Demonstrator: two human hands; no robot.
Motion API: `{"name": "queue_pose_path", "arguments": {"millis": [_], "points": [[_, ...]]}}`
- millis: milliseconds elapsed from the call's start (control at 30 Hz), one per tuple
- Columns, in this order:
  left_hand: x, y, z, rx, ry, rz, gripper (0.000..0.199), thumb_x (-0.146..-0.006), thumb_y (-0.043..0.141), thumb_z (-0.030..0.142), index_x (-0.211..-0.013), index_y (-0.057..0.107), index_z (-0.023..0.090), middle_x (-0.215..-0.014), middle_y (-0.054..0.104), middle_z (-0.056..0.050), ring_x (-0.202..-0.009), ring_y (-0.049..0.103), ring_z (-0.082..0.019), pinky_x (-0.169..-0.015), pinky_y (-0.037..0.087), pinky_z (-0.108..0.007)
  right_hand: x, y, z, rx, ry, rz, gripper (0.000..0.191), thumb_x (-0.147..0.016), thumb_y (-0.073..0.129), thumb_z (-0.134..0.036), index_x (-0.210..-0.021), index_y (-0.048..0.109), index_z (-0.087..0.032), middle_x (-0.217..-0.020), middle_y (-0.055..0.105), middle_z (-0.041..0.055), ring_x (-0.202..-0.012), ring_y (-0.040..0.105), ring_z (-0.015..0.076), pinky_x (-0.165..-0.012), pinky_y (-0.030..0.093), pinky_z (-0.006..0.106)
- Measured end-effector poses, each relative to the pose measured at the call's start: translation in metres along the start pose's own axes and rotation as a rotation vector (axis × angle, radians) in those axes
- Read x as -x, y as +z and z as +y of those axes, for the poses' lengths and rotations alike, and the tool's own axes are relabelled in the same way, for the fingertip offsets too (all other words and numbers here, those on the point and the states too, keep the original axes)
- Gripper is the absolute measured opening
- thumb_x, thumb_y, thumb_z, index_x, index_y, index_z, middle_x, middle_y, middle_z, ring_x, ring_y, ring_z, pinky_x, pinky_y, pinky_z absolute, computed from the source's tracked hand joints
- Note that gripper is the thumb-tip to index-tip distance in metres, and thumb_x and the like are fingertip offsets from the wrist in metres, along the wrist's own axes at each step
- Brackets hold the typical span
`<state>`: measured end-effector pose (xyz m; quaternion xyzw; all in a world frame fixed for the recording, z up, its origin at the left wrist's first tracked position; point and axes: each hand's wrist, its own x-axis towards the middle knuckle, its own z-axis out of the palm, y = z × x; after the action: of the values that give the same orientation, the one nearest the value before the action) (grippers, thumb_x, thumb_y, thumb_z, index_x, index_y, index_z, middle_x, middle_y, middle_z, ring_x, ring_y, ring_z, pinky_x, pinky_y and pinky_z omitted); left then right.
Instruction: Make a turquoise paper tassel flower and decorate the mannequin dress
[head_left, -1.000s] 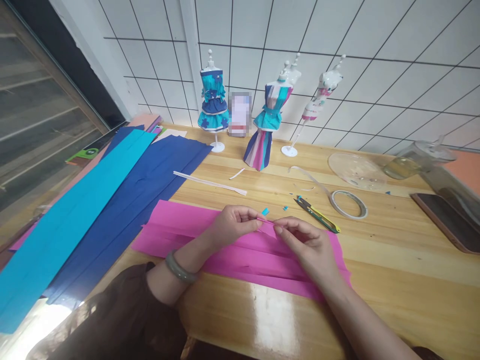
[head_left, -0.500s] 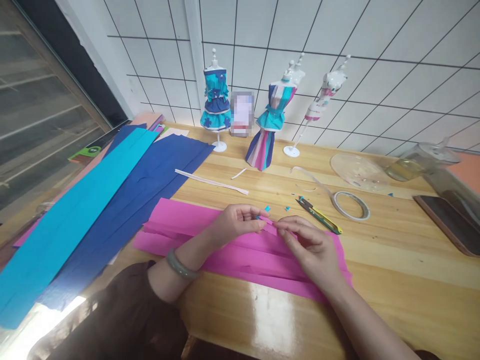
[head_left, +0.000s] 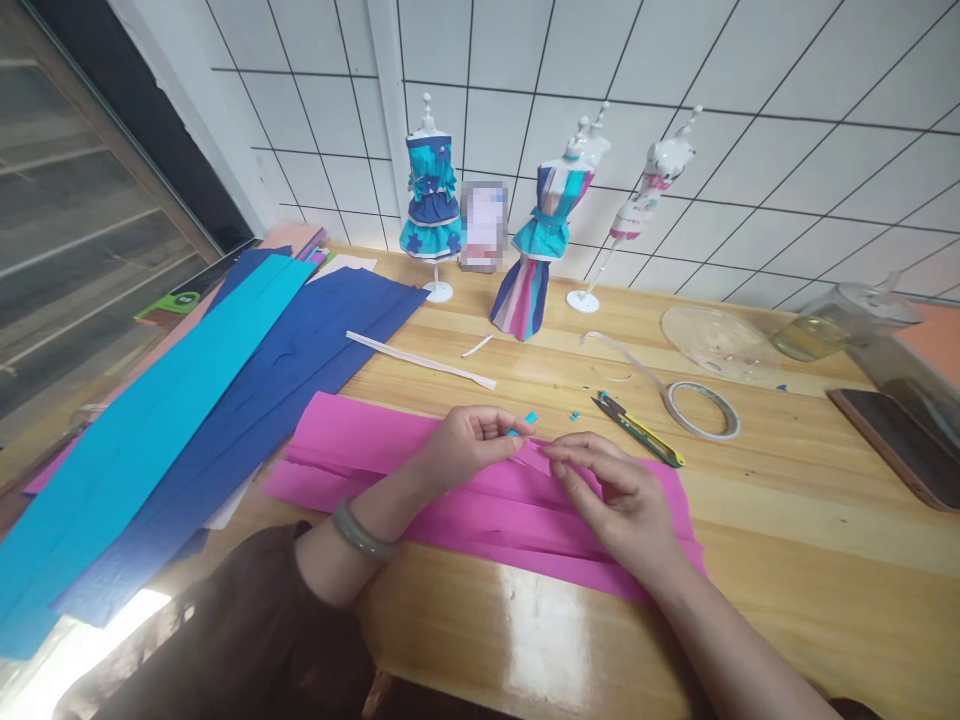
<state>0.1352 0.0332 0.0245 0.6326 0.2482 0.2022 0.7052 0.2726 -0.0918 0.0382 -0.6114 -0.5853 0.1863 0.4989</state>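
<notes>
Creased pink paper (head_left: 480, 510) lies on the wooden table beneath both hands. Above its upper part, my left hand (head_left: 480, 440) pinches a small pink piece at the fingertips, with a bit of blue paper beside them. My right hand (head_left: 611, 485) is close by on the right, thumb and forefinger pinched at the other end of the small piece. Small blue scraps (head_left: 574, 415) lie behind the hands. Yellow-and-green thread snips (head_left: 641, 432) rest beyond my right hand, beside a roll of white tape (head_left: 703, 411).
Blue (head_left: 300, 350) and turquoise paper (head_left: 172, 380) cover the left side. Thin pale strips (head_left: 420, 360) lie behind the pink paper. Dressed mini mannequins (head_left: 431, 210) stand along the wall. A phone (head_left: 896, 445), a clear lid (head_left: 716, 343) and a glass pot (head_left: 806, 338) are at right.
Both hands have shifted slightly, with the fingertips a little lower at the small pink piece. The blue and turquoise papers have slid slightly at their near-left ends.
</notes>
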Motion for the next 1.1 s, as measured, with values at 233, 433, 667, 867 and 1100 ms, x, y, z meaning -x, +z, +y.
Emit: {"name": "queue_pose_path", "arguments": {"millis": [233,433,667,867,1100], "points": [[0.002,0.0011,0.0039,-0.043,0.015,0.0,0.017,-0.071,0.061,0.026,-0.081,0.064,0.013,-0.072,0.059,-0.001,-0.066,0.05,-0.009,-0.061,0.038,-0.02,0.0006,0.0032,0.0027,0.02,0.063,0.044,0.011,-0.076,0.06,-0.022,-0.083,0.068,-0.024,-0.084,0.067,0.0045,-0.08,0.062,0.0183,-0.073,0.049,0.032],[0.0014,0.0008,0.0024,-0.054,0.01,-0.021,0.014,-0.071,0.059,0.023,-0.081,0.062,0.013,-0.07,0.057,-0.001,-0.065,0.049,-0.009,-0.059,0.036,-0.02,0.001,0.0037,0.0062,0.075,0.058,0.059,0.012,-0.076,0.061,-0.018,-0.084,0.068,-0.023,-0.081,0.067,0.0033,-0.078,0.062,0.0161,-0.071,0.049,0.029],[0.0018,0.0001,0.0013,-0.048,-0.007,-0.017,0.012,-0.071,0.058,0.021,-0.08,0.061,0.013,-0.063,0.054,0.002,-0.061,0.048,-0.008,-0.059,0.037,-0.02,0.0007,0.0029,0.0067,0.102,0.037,0.073,0.013,-0.077,0.06,-0.017,-0.086,0.068,-0.023,-0.083,0.067,0.0039,-0.078,0.061,0.0163,-0.071,0.048,0.03],[0.0008,-0.0003,0.003,-0.051,-0.014,-0.02,0.016,-0.071,0.06,0.025,-0.081,0.062,0.013,-0.065,0.058,0.0,-0.063,0.052,-0.009,-0.061,0.04,-0.021,0.0004,0.0022,0.0068,0.107,0.036,0.084,0.011,-0.077,0.06,-0.017,-0.083,0.067,-0.022,-0.081,0.067,0.0035,-0.076,0.061,0.0158,-0.07,0.048,0.029],[0.0051,0.0046,0.0043,-0.221,0.103,-0.014,0.03,-0.071,0.063,0.034,-0.091,0.063,0.012,-0.077,0.064,-0.004,-0.067,0.055,-0.011,-0.062,0.043,-0.021,-0.0005,0.0018,0.0087,0.047,0.104,0.061,0.007,-0.078,0.059,-0.02,-0.079,0.066,-0.021,-0.081,0.064,0.0046,-0.08,0.06,0.0171,-0.074,0.046,0.031]]}}
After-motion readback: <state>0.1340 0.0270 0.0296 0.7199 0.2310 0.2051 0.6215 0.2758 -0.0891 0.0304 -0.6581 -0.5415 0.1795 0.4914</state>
